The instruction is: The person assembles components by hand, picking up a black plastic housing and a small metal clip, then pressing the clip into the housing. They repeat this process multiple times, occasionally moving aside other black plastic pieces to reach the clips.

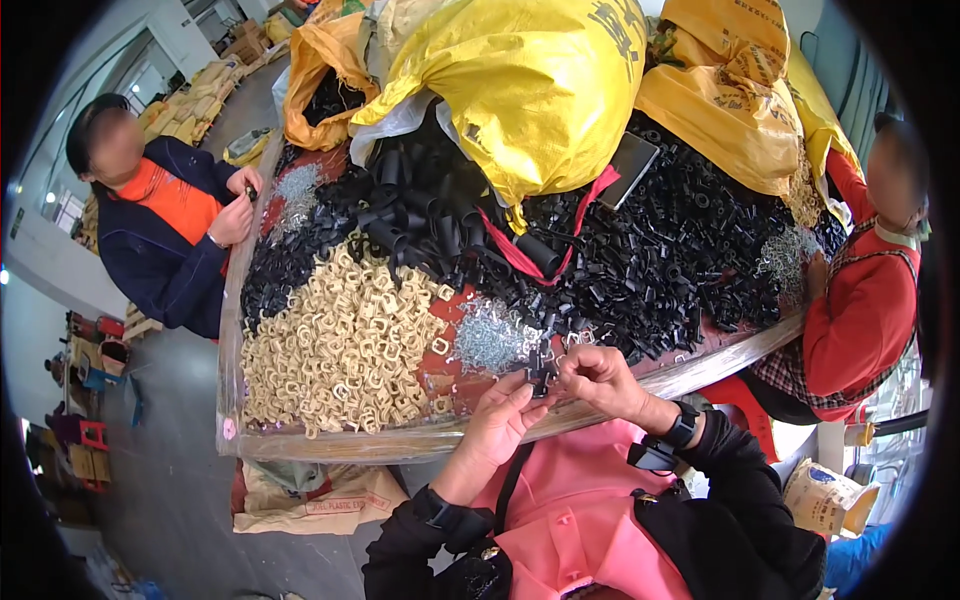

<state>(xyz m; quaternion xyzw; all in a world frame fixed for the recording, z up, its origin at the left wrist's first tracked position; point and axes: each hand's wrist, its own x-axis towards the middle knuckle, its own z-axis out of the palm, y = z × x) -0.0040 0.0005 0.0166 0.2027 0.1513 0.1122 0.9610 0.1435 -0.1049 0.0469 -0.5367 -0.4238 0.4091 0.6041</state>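
My left hand (pixel 505 415) is closed on a small black plastic part (pixel 541 372) at the table's near edge, with the part pinched at the fingertips. Just right of it, my right hand (pixel 605 382) has thumb and forefinger pressed together close to the part; what they hold, if anything, is too small to make out. A pile of small silvery metal pieces (pixel 490 338) lies right beyond my left hand. To its left spreads a large heap of beige plastic buckle-like pieces (pixel 335 340). Loose black plastic parts (pixel 680 260) cover much of the table's far and right side.
Yellow sacks (pixel 530 90) and an orange sack (pixel 322 75) stand on the far side, beside black tubes (pixel 405 205). A pink-red strap (pixel 515 255) lies among the parts. One person (pixel 160 220) works at the left, another (pixel 860 290) at the right. The table's raised rim (pixel 340 447) runs in front of me.
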